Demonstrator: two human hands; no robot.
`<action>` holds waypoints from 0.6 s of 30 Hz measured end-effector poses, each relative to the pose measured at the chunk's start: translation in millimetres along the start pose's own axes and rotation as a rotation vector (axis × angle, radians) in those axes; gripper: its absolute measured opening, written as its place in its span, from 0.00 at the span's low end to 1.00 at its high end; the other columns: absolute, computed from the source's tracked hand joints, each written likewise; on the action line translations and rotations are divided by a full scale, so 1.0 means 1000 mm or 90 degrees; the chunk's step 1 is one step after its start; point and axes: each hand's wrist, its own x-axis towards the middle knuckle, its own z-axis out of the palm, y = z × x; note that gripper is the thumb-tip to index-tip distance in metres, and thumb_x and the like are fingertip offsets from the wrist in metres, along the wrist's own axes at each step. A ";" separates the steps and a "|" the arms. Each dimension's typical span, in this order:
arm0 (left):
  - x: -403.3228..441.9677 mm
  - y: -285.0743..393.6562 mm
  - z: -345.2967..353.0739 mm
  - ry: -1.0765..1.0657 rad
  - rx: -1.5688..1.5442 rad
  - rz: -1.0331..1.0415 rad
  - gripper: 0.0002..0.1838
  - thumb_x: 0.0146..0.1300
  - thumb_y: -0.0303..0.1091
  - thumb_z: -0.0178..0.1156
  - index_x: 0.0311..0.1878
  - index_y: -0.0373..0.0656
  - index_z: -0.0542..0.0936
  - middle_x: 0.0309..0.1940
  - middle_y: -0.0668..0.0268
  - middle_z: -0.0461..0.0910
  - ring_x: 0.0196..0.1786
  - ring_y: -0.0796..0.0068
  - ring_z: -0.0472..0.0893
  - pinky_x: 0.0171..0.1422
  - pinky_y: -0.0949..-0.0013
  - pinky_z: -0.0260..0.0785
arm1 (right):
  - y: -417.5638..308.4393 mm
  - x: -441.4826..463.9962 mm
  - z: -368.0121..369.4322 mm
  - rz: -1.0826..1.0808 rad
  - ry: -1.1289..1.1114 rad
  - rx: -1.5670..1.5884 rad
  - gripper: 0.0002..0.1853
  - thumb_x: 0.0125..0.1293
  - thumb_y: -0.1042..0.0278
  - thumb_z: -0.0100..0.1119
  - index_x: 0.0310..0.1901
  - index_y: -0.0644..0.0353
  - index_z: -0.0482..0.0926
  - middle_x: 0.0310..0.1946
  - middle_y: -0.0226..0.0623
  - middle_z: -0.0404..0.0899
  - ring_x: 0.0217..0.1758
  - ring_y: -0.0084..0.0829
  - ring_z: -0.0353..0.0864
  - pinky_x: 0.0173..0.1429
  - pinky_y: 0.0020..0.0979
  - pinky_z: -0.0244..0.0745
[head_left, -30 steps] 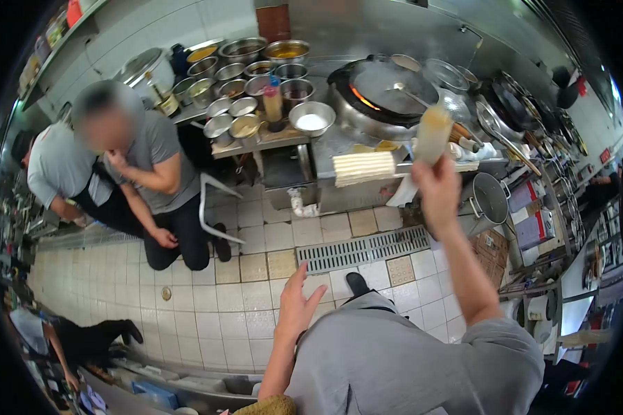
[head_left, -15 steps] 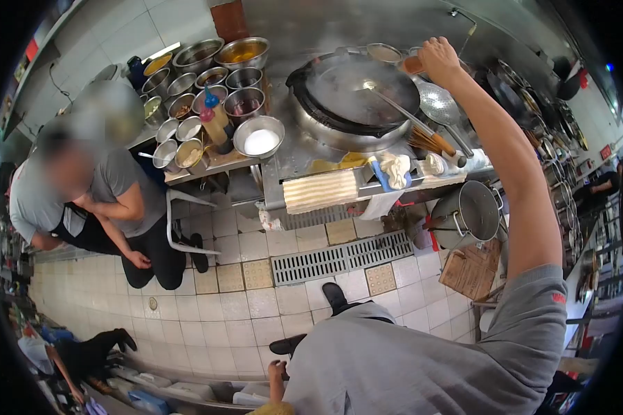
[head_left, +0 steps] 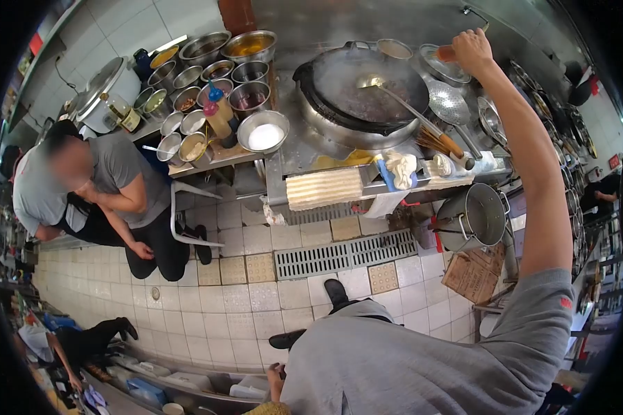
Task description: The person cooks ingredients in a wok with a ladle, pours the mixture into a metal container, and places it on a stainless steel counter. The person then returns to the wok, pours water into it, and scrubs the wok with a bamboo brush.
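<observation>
My right hand (head_left: 472,52) is raised at arm's length over the back right of the stove. It is closed around a small reddish-orange object (head_left: 446,53) whose kind I cannot make out. Beneath it lies a round metal lid (head_left: 441,69). To its left, a large wok (head_left: 353,90) steams over dark contents, and a ladle (head_left: 412,104) rests in it with its wooden handle toward me. A perforated skimmer (head_left: 447,102) lies beside the wok. My left hand (head_left: 275,379) hangs low by my side near the rear counter, its fingers curled; what they hold is hidden.
Metal bowls (head_left: 249,72), squeeze bottles (head_left: 218,117) and a bowl of white powder (head_left: 262,131) crowd the left counter. A person (head_left: 128,173) sits there. A tall pot (head_left: 472,218) and cardboard (head_left: 474,270) are below the stove's right side. A drain grate (head_left: 346,254) crosses the floor.
My right hand has moved right with the reddish object, away from the wok's back edge. Steam has thinned and the view has shifted slightly. My left hand stays low.
</observation>
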 end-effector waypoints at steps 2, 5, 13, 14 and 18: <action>0.024 0.069 -0.041 -0.023 -0.227 -0.275 0.20 0.56 0.29 0.63 0.52 0.32 0.77 0.33 0.53 0.83 0.30 0.64 0.82 0.31 0.63 0.75 | 0.007 0.000 0.002 -0.003 -0.003 0.002 0.07 0.60 0.66 0.57 0.34 0.52 0.85 0.36 0.32 0.84 0.48 0.31 0.81 0.56 0.37 0.68; 0.045 0.087 -0.057 -0.039 -0.342 -0.428 0.24 0.56 0.24 0.61 0.57 0.33 0.72 0.31 0.56 0.82 0.27 0.69 0.81 0.25 0.66 0.74 | 0.009 -0.007 -0.005 -0.006 0.015 -0.011 0.05 0.60 0.69 0.59 0.35 0.49 0.84 0.36 0.31 0.85 0.48 0.30 0.82 0.56 0.35 0.67; 0.034 0.080 -0.059 -0.036 -0.307 -0.406 0.22 0.56 0.23 0.63 0.55 0.31 0.74 0.31 0.54 0.82 0.28 0.68 0.81 0.29 0.66 0.74 | 0.009 -0.007 -0.014 0.004 0.016 0.013 0.06 0.60 0.68 0.58 0.35 0.52 0.84 0.37 0.33 0.83 0.50 0.32 0.80 0.57 0.38 0.67; 0.030 0.080 -0.059 -0.038 -0.305 -0.396 0.21 0.56 0.24 0.63 0.54 0.31 0.75 0.31 0.54 0.83 0.28 0.68 0.82 0.30 0.66 0.75 | 0.009 -0.007 -0.014 0.007 0.009 0.014 0.06 0.60 0.67 0.57 0.35 0.54 0.84 0.37 0.33 0.82 0.50 0.33 0.80 0.58 0.39 0.67; 0.002 0.032 -0.019 -0.020 -0.411 -0.412 0.15 0.57 0.25 0.62 0.48 0.33 0.80 0.31 0.55 0.84 0.33 0.68 0.83 0.38 0.66 0.75 | 0.008 -0.009 -0.019 0.000 0.007 0.025 0.07 0.61 0.67 0.56 0.36 0.53 0.84 0.39 0.34 0.82 0.52 0.34 0.79 0.59 0.40 0.66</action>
